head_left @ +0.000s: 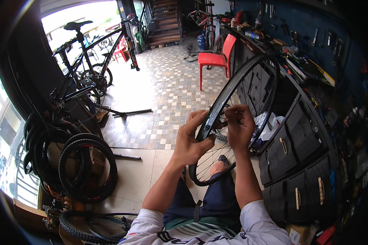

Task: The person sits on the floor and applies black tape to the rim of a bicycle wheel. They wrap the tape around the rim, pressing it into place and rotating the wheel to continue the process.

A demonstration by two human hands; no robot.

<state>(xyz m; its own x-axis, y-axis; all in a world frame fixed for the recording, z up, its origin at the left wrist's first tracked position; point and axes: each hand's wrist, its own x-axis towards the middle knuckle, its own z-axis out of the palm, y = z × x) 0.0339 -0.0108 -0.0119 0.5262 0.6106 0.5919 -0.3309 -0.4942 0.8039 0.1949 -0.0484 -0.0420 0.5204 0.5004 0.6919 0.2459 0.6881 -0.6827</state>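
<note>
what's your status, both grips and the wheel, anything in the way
Left grip closed on spoked bicycle wheel; right grip beside its rim, contact unclear. Wheel held tilted. Red chair beyond, apart from both hands.

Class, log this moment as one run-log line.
left hand: gripping bicycle wheel | right hand: beside its rim, fingers bent, contact unclear | nearby: red chair

- A bicycle wheel (pixel 232 83) with a slim black rim and thin spokes (pixel 255 92) fanning inside it.
- It stands on edge, tilted, reaching from the lower centre of the frame to right of the upper centre.
- The rim's outer face shows, glossy near the frame's centre.
</note>
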